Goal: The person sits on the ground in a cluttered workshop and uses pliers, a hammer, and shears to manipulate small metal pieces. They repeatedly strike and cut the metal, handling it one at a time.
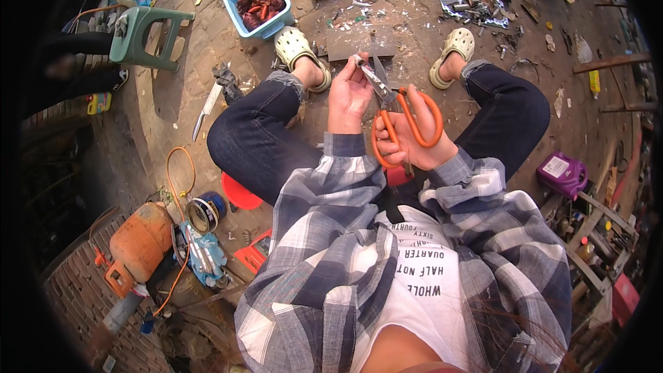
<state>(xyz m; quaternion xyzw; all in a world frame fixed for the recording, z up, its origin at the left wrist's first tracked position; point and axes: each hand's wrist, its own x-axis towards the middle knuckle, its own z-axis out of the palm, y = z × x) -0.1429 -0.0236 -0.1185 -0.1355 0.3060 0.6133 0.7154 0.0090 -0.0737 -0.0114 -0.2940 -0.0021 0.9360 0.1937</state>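
Note:
My right hand (pixel 416 132) is closed around the orange-handled scissors (pixel 434 114), whose grey blades point away from me and to the left. Their two blades are parted. My left hand (pixel 351 99) is raised beside the blades, its thumb and fingers pinched at a small, light, shiny piece (pixel 359 61) near the blade tips. Its exact kind is too small to tell. Both hands are held between my knees, above a flat dark plate (pixel 349 46) on the ground, with small scraps scattered around it.
A blue bin (pixel 286 19) of reddish pieces stands by my left shoe. A knife (pixel 207 112) lies left of my knee. A green stool (pixel 141 36), an orange gas cylinder (pixel 141 238) with a hose, metal parts (pixel 476 5) and a purple jug (pixel 563 174) surround me. Another person's legs show at far left.

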